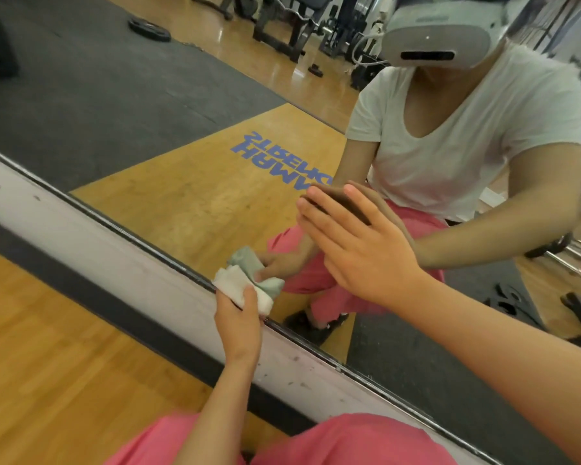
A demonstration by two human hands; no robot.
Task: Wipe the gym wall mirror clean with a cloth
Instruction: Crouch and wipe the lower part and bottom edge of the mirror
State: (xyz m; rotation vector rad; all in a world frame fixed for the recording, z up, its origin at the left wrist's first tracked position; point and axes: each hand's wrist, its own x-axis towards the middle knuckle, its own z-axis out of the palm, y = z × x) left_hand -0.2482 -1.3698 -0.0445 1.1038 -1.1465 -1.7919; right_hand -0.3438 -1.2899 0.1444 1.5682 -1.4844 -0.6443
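Note:
The wall mirror [168,135] fills the upper part of the head view, and its dark bottom edge runs diagonally from upper left to lower right. My left hand [239,317] grips a crumpled white cloth [245,290] and holds it against the glass at the mirror's lower edge. My right hand [353,243] lies flat on the glass with straight, spread fingers, above and right of the cloth. The reflection shows both hands, the cloth and a crouching person in a white shirt and pink trousers.
A white wall strip [91,243] and a dark baseboard [91,297] run under the mirror, above the wooden floor [47,364]. My pink-clad knees [316,441] are at the bottom. Reflected are a grey rubber mat, blue floor lettering, a weight plate and gym machines.

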